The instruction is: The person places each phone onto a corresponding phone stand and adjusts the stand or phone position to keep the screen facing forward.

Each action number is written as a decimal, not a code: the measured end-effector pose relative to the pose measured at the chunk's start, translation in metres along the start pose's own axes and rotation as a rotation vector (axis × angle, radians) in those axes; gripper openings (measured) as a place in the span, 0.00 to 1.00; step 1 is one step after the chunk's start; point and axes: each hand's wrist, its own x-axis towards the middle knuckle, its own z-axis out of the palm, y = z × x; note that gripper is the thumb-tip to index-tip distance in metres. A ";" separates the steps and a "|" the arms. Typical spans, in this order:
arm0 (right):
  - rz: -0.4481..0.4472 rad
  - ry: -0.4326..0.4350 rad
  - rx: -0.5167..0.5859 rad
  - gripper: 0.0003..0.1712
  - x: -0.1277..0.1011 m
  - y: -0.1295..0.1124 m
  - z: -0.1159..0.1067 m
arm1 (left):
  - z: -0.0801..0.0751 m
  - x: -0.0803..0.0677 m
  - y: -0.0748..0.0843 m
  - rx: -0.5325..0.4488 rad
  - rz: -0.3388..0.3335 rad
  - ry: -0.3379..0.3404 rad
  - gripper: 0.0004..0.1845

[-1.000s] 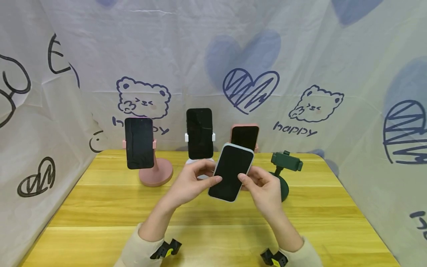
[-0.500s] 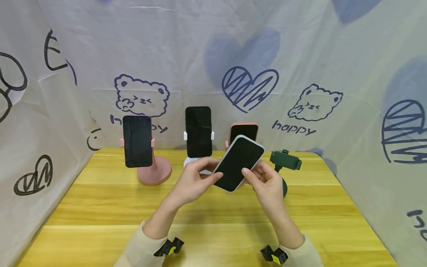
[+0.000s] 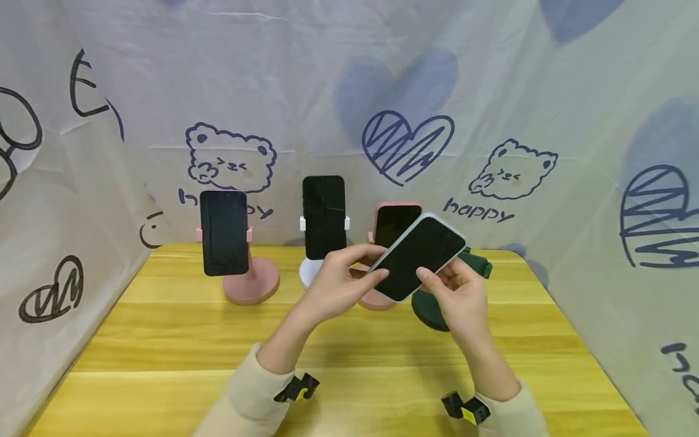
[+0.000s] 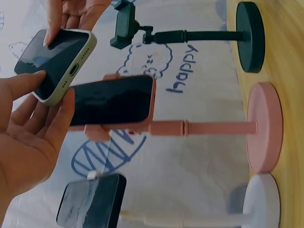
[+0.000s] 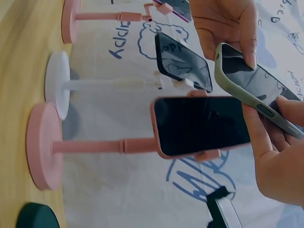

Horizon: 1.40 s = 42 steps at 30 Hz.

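Note:
A smartphone [image 3: 419,258] in a pale light-green case is held in the air between both hands, screen up and tilted to the right. My left hand [image 3: 349,279] grips its lower left part, thumb on the screen and fingers beneath. On the lower right edge my right hand [image 3: 461,297] pinches it, with the thumb at the screen's rim. Behind the right hand stands a dark green phone stand [image 4: 209,35], its clamp holding no phone. A pink stand [image 4: 204,127] bearing a pink-cased phone [image 3: 394,224] is partly covered by the held phone in the head view.
A white stand [image 5: 58,85] carries a black phone [image 3: 324,217] at the back centre. Farther left, another pink stand [image 3: 253,282] bears a dark phone [image 3: 224,233]. All stand on a wooden table [image 3: 164,358] before a printed cloth [image 3: 306,73].
Both hands have moved right with the phone, toward the green stand. The phone has turned clockwise from nearly upright to a strong slant.

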 end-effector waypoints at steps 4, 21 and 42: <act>-0.035 0.063 0.069 0.11 0.009 -0.006 -0.008 | 0.013 0.011 0.003 -0.043 0.044 0.066 0.15; -0.108 0.267 0.244 0.07 0.048 -0.025 -0.063 | 0.073 0.028 -0.002 -0.107 0.140 0.263 0.16; 0.062 0.250 0.212 0.09 0.066 -0.001 -0.092 | 0.130 0.049 -0.019 0.070 -0.065 0.187 0.26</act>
